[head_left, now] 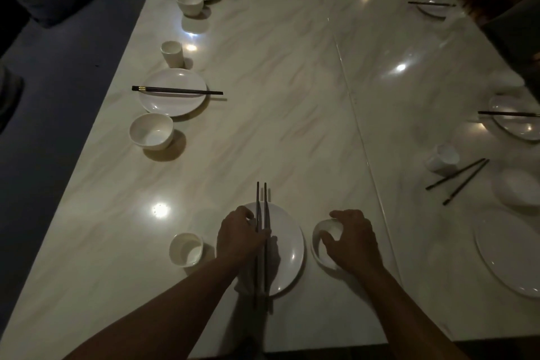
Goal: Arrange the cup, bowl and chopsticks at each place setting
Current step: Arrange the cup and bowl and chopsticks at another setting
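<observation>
Bare desk point(292, 96) lay open beyond the near plate point(287, 245). Beside that plate, a cup point(186, 249) blocked the left and a bowl point(324, 242) the right; loose chopsticks point(458, 180) obstructed the far right.

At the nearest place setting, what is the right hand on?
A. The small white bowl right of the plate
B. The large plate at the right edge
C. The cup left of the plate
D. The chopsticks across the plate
A: the right hand cups the small white bowl beside the plate, while the left hand holds the chopsticks and the cup stands untouched.
</observation>
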A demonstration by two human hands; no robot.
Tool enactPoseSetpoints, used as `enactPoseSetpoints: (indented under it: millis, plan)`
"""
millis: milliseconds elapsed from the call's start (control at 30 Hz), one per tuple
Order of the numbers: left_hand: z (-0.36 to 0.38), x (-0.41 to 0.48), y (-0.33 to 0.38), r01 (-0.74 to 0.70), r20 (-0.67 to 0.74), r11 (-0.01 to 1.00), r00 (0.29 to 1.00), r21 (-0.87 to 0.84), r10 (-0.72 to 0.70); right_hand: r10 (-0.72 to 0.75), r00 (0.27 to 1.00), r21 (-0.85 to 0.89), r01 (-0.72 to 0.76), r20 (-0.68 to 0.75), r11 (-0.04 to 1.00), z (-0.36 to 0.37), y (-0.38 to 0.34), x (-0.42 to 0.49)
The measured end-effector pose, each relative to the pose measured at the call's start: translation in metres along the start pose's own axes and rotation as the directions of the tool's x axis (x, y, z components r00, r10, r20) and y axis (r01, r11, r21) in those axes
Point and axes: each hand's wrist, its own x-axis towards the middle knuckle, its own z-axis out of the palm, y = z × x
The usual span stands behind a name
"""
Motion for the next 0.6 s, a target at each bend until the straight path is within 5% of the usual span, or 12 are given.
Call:
enactPoseSetpoints:
  millis: [600]
  plan:
    - [0.007, -0.002, 0.007, 0.070, 0.035, 0.995, 0.997, -0.067, -0.068, -0.020, 1.000, 0.164, 0.019, 0.008, 0.986, 0.001, 0.015, 0.000]
